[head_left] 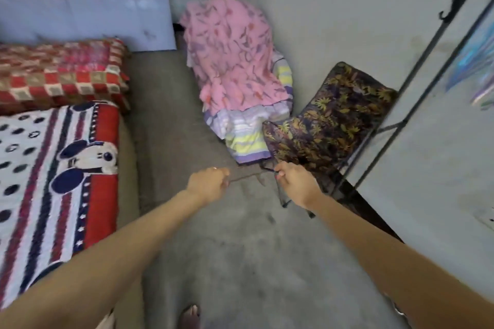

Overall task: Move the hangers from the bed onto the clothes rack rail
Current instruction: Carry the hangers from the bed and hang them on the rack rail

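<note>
My left hand [207, 184] and my right hand [295, 181] are stretched out over the floor and hold thin hangers between them. A brownish hanger [244, 177] runs from the left hand's fingers toward the right hand. Dark hangers [280, 195] hang down from the right hand's curled fingers; the frame is blurred, so their number cannot be told. The black clothes rack [417, 83] stands at the right by the wall, with its curved top end at the upper right. The bed [53, 168], with a cartoon blanket, lies at the left.
A chair [240, 83] draped in pink cloth and striped fabric stands against the back wall. A dark leaf-patterned folding chair [331, 120] sits beside the rack. A red checkered pillow [61, 72] lies on the bed. Grey floor [240, 248] runs between bed and rack.
</note>
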